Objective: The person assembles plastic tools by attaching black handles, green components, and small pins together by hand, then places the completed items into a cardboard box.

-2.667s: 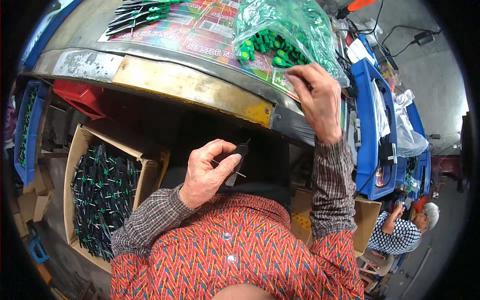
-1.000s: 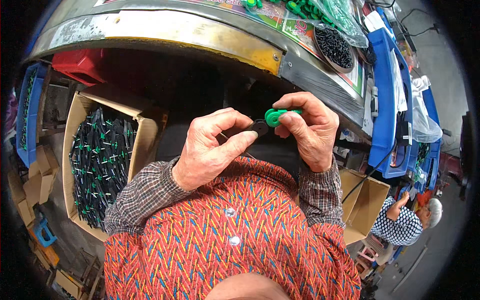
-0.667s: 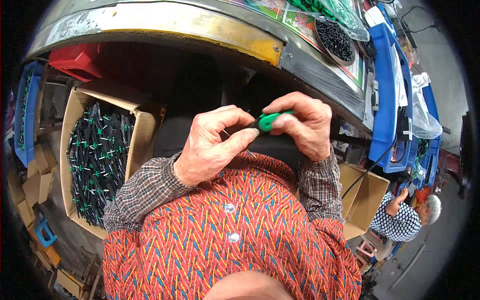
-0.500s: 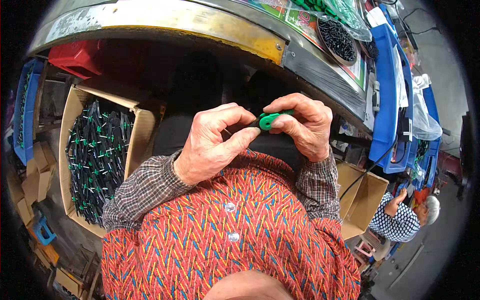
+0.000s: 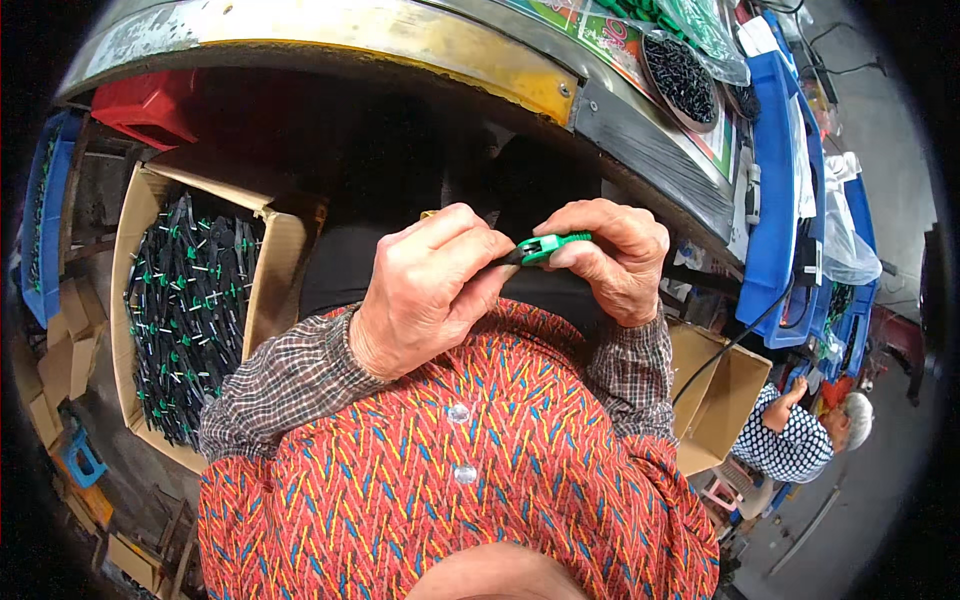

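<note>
In front of my chest, my right hand [image 5: 612,258] pinches a small green plastic piece [image 5: 541,247] between thumb and fingertips. The piece has a rounded slotted head at its left and a ribbed stem at its right. My left hand [image 5: 425,285] is closed on a slim black plastic piece [image 5: 512,257], whose tip meets the green head. Most of the black piece is hidden behind the left fingers, and I cannot tell if the two are joined. Both hands are in the air above my lap.
A cardboard box [image 5: 268,290] at left holds many black-and-green pieces [image 5: 190,330]. Ahead runs a metal-edged table [image 5: 400,28] with a bowl of small black parts [image 5: 680,80] and green parts [image 5: 640,12]. Another cardboard box [image 5: 735,395], blue trays [image 5: 775,200] and a person [image 5: 800,435] are at right.
The green piece has been turned from its round, holed face to its slotted edge. My left hand has rolled over, so its back faces up more.
</note>
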`<action>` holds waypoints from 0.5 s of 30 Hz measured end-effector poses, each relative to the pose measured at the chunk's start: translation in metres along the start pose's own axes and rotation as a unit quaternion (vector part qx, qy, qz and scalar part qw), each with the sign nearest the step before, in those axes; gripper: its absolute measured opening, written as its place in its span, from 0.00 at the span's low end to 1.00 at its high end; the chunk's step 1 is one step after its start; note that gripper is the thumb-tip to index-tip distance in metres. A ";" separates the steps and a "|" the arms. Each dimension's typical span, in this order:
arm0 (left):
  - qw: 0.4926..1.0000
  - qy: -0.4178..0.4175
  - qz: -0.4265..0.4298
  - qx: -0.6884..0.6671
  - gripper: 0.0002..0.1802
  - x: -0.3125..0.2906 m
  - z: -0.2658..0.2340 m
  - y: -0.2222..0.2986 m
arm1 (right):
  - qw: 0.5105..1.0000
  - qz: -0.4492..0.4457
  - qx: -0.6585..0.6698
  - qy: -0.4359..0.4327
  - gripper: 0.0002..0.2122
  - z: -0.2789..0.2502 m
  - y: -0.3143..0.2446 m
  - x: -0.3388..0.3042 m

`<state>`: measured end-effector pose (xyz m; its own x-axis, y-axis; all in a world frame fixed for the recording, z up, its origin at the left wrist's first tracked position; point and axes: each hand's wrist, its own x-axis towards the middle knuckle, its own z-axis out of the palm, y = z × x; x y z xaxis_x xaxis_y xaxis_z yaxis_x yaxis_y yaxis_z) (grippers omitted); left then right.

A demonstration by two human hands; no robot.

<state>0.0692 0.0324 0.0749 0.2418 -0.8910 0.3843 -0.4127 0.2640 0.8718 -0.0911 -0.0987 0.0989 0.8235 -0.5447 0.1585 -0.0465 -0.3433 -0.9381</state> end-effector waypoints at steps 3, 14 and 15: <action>1.000 -0.003 0.005 0.011 0.09 -0.001 0.000 0.000 | 0.996 -0.051 -0.067 -0.033 0.05 -0.001 -0.001 0.003; 0.872 -0.106 -0.337 -0.339 0.08 -0.005 -0.002 -0.010 | 0.957 0.213 0.188 0.062 0.08 0.022 0.006 -0.005; 0.861 -0.104 -0.337 -0.366 0.08 -0.006 0.000 -0.013 | 0.955 0.219 0.189 0.069 0.08 0.023 0.008 -0.005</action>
<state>0.0728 0.0342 0.0615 0.0158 -0.9599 -0.2799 0.4429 -0.2443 0.8626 -0.0828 -0.0810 0.0833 0.6882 -0.6772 -0.2605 -0.1413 0.2270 -0.9636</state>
